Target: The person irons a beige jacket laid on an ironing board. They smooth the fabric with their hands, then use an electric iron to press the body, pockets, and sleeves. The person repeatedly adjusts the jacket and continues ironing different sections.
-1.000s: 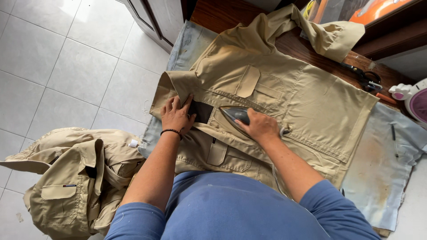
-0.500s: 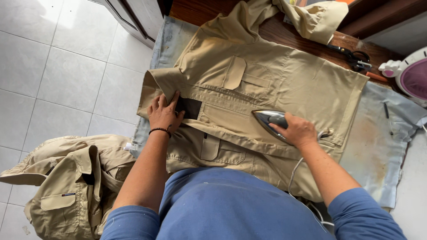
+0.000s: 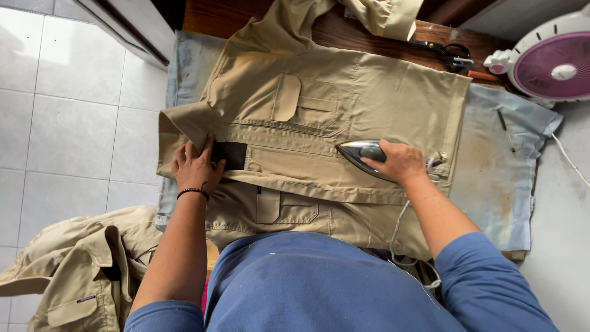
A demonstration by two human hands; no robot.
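**One hand pins, one hand presses**

From my remote seat I see the left hand [image 3: 195,167] lying flat and open on the khaki shirt [image 3: 344,117], fingers spread beside a dark patch [image 3: 230,155] at the collar end; it grips nothing, and I judge it is there to keep the cloth taut and smooth; the right hand [image 3: 402,161] is closed round the handle of the iron [image 3: 362,154], whose silver nose points toward the left hand along the front placket (the cord trails down past the right forearm); the shirt lies spread under both hands on a pale blue padded cloth [image 3: 498,178]; beyond the right hand lie black scissors [image 3: 445,52] and a small fan [image 3: 550,58]; below the left elbow a second khaki garment [image 3: 74,270] lies crumpled on the tiled floor [image 3: 67,123].
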